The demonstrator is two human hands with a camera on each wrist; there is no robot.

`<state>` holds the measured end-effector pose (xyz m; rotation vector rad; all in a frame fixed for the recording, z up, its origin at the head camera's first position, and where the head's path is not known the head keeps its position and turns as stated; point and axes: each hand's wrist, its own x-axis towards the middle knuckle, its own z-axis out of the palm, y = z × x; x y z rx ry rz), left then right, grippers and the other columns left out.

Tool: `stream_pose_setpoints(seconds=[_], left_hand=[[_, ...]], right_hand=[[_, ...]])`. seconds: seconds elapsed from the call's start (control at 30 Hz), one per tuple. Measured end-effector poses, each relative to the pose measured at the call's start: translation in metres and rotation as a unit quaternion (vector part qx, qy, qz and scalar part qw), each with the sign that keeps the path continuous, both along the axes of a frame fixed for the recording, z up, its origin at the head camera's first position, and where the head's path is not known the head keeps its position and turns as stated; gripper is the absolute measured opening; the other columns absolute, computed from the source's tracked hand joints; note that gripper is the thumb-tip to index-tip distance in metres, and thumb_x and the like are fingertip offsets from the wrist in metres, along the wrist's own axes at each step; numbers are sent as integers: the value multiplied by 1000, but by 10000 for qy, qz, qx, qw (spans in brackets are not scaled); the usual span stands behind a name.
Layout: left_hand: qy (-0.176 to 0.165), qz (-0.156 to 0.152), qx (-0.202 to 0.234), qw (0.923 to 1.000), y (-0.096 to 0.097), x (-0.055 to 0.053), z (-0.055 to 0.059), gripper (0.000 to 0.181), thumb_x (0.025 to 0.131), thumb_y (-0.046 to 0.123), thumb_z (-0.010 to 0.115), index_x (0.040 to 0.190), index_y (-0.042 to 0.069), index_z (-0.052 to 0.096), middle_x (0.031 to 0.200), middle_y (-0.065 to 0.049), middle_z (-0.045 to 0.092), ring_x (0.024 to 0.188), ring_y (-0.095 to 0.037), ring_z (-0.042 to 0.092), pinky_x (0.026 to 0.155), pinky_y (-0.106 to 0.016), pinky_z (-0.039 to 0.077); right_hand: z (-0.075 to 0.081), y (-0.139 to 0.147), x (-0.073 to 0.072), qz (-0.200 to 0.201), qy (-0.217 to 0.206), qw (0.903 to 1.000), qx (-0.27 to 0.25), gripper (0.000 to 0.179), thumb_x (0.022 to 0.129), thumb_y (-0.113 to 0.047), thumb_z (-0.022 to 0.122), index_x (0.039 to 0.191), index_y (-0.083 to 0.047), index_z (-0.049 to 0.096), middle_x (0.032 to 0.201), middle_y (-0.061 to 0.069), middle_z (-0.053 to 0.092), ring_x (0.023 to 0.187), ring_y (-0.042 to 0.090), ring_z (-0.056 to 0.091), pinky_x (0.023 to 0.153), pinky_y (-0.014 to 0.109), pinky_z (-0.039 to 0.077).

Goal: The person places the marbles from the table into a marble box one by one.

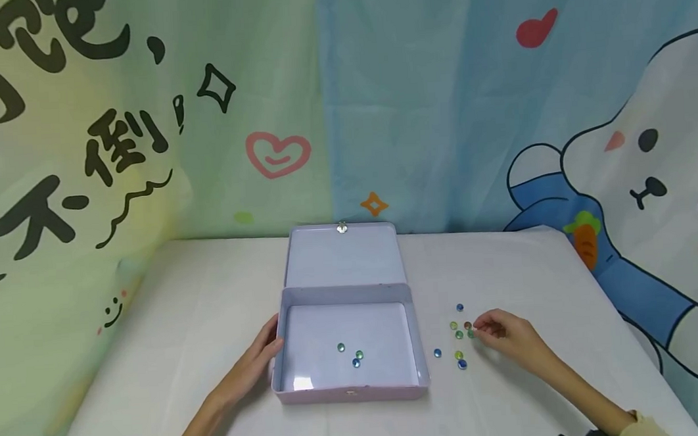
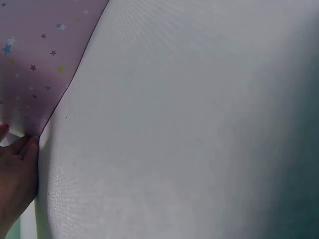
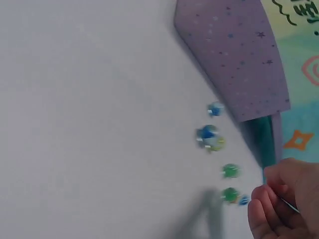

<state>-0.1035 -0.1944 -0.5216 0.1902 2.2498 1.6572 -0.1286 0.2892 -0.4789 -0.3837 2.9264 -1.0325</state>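
Observation:
A shallow lilac box [image 1: 351, 394] stands with its hinged lid [image 1: 344, 254] raised at the back. Inside lie a blue marble [image 1: 356, 362] and two green marbles [image 1: 340, 347]. My left hand [image 1: 253, 364] holds the box's left side; the left wrist view shows its fingers [image 2: 31, 149] at the star-patterned outer wall [image 2: 42, 59]. Right of the box, several glass marbles are scattered on the cloth, among them a blue marble [image 1: 438, 353] and a reddish marble [image 1: 468, 326]. My right hand [image 1: 512, 341] has curled fingertips beside a green marble [image 1: 470, 334]; whether they pinch anything is hidden.
A white cloth [image 1: 210, 284] covers the table. Printed curtains [image 1: 402, 110] hang behind and at the left. A dark object [image 1: 597, 435] shows at the lower right, near the right sleeve [image 1: 644, 426].

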Motion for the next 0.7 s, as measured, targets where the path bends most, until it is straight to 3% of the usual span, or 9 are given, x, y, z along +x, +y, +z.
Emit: stream_pose_setpoints(seconds=[0.13, 0.27, 0.43, 0.7], left_hand=[[27, -13, 24, 10000, -1, 0, 1, 60, 105, 36, 34, 157, 19, 10, 163, -14, 14, 151, -35, 15, 119, -56, 15], [-14, 12, -14, 10000, -2, 1, 1, 60, 104, 36, 35, 157, 20, 10, 164, -14, 14, 151, -35, 15, 119, -57, 14], [-42, 56, -57, 10000, -1, 1, 1, 60, 104, 37, 35, 157, 20, 11, 164, -14, 14, 151, -35, 14, 120, -56, 12], [-79, 90, -87, 9999, 0, 2, 3, 60, 104, 38, 36, 156, 22, 12, 164, -12, 15, 151, -34, 15, 119, -57, 12]], right_hand=[[-13, 2, 10, -218, -705, 9969, -288, 10, 87, -11, 70, 94, -4, 68, 82, 1, 67, 69, -3, 52, 63, 18, 50], [-27, -1, 20, -132, -1218, 9907, -600, 12, 87, -15, 71, 92, -4, 67, 79, 1, 64, 67, -1, 53, 61, 18, 49], [-34, -9, 29, -145, -1049, 9925, -607, 16, 83, -19, 75, 87, -7, 66, 74, -3, 62, 64, -2, 51, 58, 18, 48], [-34, -19, 31, -381, -911, 9945, -348, 22, 79, -23, 80, 84, -8, 65, 70, -4, 59, 61, -2, 47, 57, 17, 45]])
